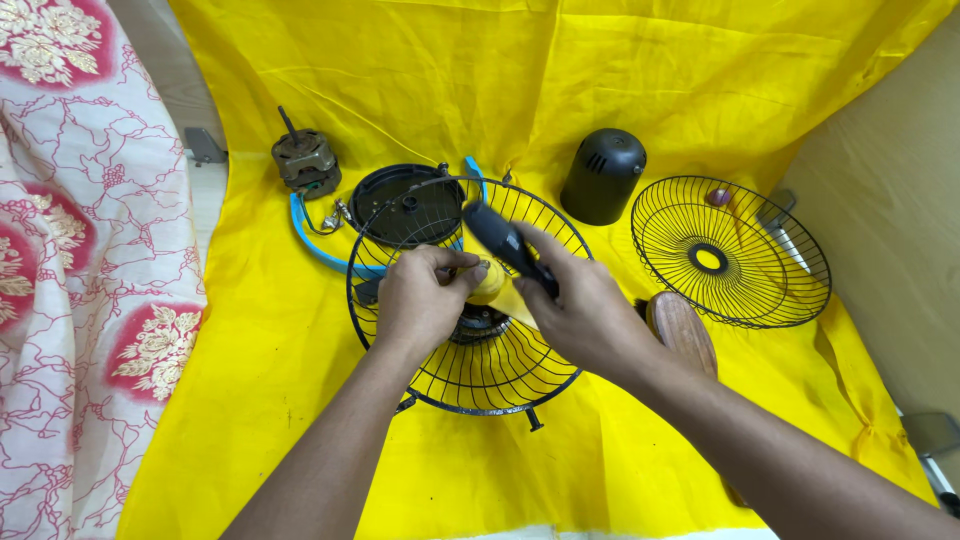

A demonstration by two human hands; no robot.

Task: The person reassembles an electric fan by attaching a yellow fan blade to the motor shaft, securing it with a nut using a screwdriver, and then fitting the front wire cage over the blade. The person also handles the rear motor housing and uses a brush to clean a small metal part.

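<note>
The person's left hand (425, 295) pinches a small fastener, too small to identify, at the hub of a black wire fan guard (470, 385) lying in the middle of a yellow cloth (250, 350) that covers the surface. The right hand (580, 310) is clenched around a black-handled screwdriver (505, 243), its handle pointing to the far side and its tip hidden behind the fingers at the hub. A yellow part (492, 285), probably the fan's hub piece, shows between the two hands.

Farther back lie a round black plate (405, 205), a blue curved strip (315, 245) and a bare fan motor (305, 160). A black motor cover (603, 175) stands far right of centre, with a second wire guard (730, 250) to the right and a wooden disc (682, 330) just beside the right wrist.

The likely risk is the hidden tip slipping off the fastener toward the left fingers, since both hands crowd the same spot. The loose cloth could also let the guard slide under pressure, and a dropped fastener could vanish into its folds.
</note>
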